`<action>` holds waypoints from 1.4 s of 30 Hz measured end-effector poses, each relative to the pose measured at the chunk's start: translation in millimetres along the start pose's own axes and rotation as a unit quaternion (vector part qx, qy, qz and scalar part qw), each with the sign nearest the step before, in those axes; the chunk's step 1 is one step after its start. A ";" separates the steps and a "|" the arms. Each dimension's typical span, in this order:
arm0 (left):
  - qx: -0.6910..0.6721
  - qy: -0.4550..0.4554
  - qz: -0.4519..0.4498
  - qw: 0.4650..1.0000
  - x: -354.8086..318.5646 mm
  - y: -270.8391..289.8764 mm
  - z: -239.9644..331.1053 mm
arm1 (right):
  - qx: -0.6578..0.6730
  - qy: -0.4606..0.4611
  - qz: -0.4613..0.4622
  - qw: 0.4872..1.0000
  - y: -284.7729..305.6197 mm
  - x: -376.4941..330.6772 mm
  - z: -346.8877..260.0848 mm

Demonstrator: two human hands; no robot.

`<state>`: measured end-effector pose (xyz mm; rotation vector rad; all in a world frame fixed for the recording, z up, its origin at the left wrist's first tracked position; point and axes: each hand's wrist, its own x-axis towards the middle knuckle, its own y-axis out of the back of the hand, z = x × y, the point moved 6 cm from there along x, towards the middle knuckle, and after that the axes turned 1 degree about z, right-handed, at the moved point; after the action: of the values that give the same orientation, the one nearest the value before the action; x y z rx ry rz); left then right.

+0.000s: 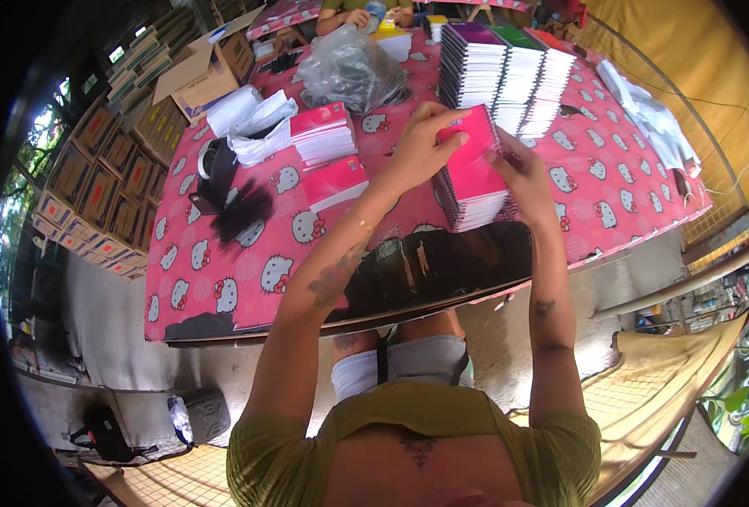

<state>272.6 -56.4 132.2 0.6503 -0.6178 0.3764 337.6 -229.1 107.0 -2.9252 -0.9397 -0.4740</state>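
A pink spiral notebook (474,145) is between my two hands, above a stack of spiral-bound notebooks (476,211) at the table's near side. My left hand (427,142) grips its upper left part, thumb on the cover and fingers partly hidden. My right hand (526,179) closes on its right edge, with the thumb near the cover; the other fingers are mostly hidden. Whether the notebook touches the stack below is hard to tell. Left of it lie two more piles with pink covers, one farther (322,135) and one nearer (335,182).
Tall notebook stacks (522,80) with purple, green and red covers stand behind. A clear plastic bag (353,68), white plastic (260,122), a tape roll (205,160) and a black brush-like thing (243,211) lie leftward. Another person's hands (378,17) show across the table. Cartons (108,169) are stacked left.
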 end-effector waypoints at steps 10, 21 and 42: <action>0.086 -0.016 0.195 0.977 -30.3 -8.3 -52.6 | -0.298 0.076 0.076 0.949 35.0 9.9 49.9; 0.448 -0.019 0.021 0.893 -178.1 103.0 -104.4 | -0.130 0.219 -0.115 0.960 -96.9 -76.0 -21.7; 0.526 0.149 0.160 0.822 -264.8 221.9 -129.2 | 0.079 -0.067 -0.194 0.976 -142.4 -92.5 121.0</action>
<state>12.8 157.3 -19.1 1.5144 -0.1573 1.1528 218.2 -150.0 -44.5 -2.6587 -1.5021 -0.1996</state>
